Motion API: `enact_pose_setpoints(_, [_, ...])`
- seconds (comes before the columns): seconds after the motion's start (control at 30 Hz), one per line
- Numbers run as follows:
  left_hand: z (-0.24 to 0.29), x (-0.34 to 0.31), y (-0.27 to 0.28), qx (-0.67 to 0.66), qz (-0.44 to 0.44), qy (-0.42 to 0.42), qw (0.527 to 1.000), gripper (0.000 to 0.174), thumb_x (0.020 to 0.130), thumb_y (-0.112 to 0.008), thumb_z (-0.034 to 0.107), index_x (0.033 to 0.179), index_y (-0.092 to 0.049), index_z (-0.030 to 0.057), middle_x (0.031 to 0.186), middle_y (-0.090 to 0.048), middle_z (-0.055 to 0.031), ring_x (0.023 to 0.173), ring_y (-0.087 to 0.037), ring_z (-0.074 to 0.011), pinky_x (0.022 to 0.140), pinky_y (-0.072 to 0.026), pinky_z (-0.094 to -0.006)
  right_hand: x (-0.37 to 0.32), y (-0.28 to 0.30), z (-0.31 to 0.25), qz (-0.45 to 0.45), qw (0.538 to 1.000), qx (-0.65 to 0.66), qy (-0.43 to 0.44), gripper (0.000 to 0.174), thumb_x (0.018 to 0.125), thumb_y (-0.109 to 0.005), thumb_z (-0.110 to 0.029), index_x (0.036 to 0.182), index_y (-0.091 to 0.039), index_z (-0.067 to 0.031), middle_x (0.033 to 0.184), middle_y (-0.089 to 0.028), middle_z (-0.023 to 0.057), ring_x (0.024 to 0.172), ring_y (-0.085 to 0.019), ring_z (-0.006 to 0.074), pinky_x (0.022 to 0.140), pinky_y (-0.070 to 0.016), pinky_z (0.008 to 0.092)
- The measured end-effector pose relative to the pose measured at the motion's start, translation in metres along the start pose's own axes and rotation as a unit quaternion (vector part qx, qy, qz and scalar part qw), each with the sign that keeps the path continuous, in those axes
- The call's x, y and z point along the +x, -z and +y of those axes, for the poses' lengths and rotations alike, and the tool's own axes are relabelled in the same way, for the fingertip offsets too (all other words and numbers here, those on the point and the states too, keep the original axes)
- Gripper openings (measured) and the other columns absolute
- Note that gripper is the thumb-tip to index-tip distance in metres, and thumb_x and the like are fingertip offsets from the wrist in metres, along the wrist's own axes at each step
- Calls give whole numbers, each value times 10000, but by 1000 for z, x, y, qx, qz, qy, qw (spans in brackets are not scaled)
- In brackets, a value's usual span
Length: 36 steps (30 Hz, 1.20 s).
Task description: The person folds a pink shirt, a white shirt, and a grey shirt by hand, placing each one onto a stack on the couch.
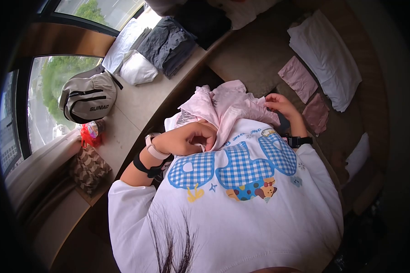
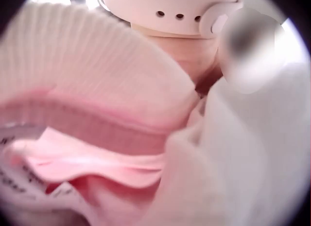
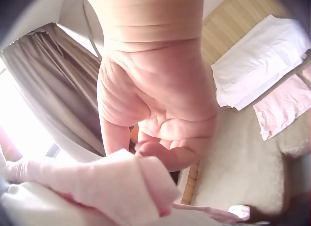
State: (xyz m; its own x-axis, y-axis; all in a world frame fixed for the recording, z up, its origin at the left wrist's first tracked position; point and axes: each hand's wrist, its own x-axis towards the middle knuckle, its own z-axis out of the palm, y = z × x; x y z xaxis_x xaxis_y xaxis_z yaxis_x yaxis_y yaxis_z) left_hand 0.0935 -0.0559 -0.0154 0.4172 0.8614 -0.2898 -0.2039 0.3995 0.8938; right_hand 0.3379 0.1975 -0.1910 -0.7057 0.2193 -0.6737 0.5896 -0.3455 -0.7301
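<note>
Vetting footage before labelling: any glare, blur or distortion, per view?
Head: fisheye bowing, black corners; window bright but the outside is readable. Left wrist: garment very close and soft, upper right smeared; holes in the strap readable. Right wrist: glare at far left; right hand creases fairly clear, garment in front soft.

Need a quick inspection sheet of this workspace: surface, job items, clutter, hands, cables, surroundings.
Surface: brown surface at right; pale sill at left.
Job's things: pink garment, bunched and unfolded, in front of the torso.
Clutter: pink cloths and white cloth on the brown surface; bag, grey clothes and white bundle on the sill.
Hands: left hand and right hand both hold the garment.
Cables: nothing certain seen.
Surroundings: window, curtain.
</note>
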Motion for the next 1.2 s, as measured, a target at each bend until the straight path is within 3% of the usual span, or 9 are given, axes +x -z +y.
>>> enact_pose_setpoints(0.1, [-10, 5, 0, 37, -27, -52, 998, 60, 572, -523, -1, 597, -475, 24, 685, -443, -28, 711, -423, -137, 698, -334, -255, 14, -1, 17, 4, 998, -6, 68, 130, 805, -583, -75, 930, -573, -42, 779, -585, -7, 674, -513, 57, 607, -414, 195])
enact_pose_setpoints(0.23, [-16, 17, 1, 85, -73, -110, 988, 102, 549, -530, 43, 544, -429, 51, 634, -413, -28, 697, -407, -151, 780, -240, -324, 34, 13, 4, 156, 965, 109, 182, 90, 869, -489, -79, 953, -511, -55, 857, -570, 10, 751, -546, 80, 683, -424, 202])
enact_pose_setpoints(0.33, [-17, 25, -1, 90, -113, -138, 980, 113, 566, -525, 46, 527, -420, 61, 623, -405, -15, 674, -407, -142, 831, -217, -318, 41, 17, -31, 75, 929, 235, 277, 102, 907, -439, -109, 987, -499, -91, 886, -547, 4, 799, -538, 87, 737, -434, 224])
enact_pose_setpoints(0.5, [-25, 34, -11, 88, -133, -198, 967, 156, 572, -530, 75, 510, -390, 45, 557, -367, -4, 588, -373, -117, 689, -286, -289, 105, -18, -84, -79, 977, 60, 190, 102, 899, -457, -127, 982, -502, -87, 855, -526, -23, 795, -511, 71, 723, -415, 223])
enact_pose_setpoints(0.57, [-27, 31, -13, 28, -156, -128, 979, 170, 576, -532, 84, 514, -381, 37, 530, -340, 3, 541, -338, -100, 577, -270, -271, 136, -54, -88, -137, 978, -93, 126, 128, 882, -487, -172, 970, -512, -82, 827, -525, -28, 757, -483, 51, 699, -412, 217])
enact_pose_setpoints(0.77, [-34, 23, -22, -25, -120, -137, 983, 166, 584, -520, 69, 521, -371, 30, 505, -310, 16, 491, -290, -82, 457, -219, -258, 174, -133, -58, -314, 872, -375, 4, 146, 792, -593, -199, 873, -572, -80, 817, -553, -19, 739, -475, 97, 676, -402, 256])
enact_pose_setpoints(0.97, [-39, 17, -28, -45, -83, -141, 986, 164, 585, -518, 55, 530, -366, 27, 514, -306, 12, 504, -284, -83, 480, -232, -258, 163, -149, -34, -301, 866, -385, -104, 413, 638, -656, -343, 974, -638, -103, 953, -595, 44, 881, -525, 144, 772, -405, 288])
enact_pose_setpoints(1.17, [-36, 12, -25, -39, -68, -132, 988, 135, 594, -515, 37, 540, -391, 31, 524, -311, 6, 520, -300, -85, 500, -244, -257, 139, -146, -66, -244, 935, -233, -111, 364, 648, -647, -213, 985, -618, -80, 939, -601, 51, 860, -543, 144, 768, -421, 282])
enact_pose_setpoints(1.2, [-34, 11, -24, -33, -67, -125, 989, 129, 598, -513, 33, 542, -397, 32, 525, -315, 6, 523, -306, -86, 505, -246, -255, 165, -136, -56, -352, 916, -144, -124, 271, 661, -631, -108, 926, -606, -60, 883, -612, 39, 792, -565, 124, 747, -437, 255])
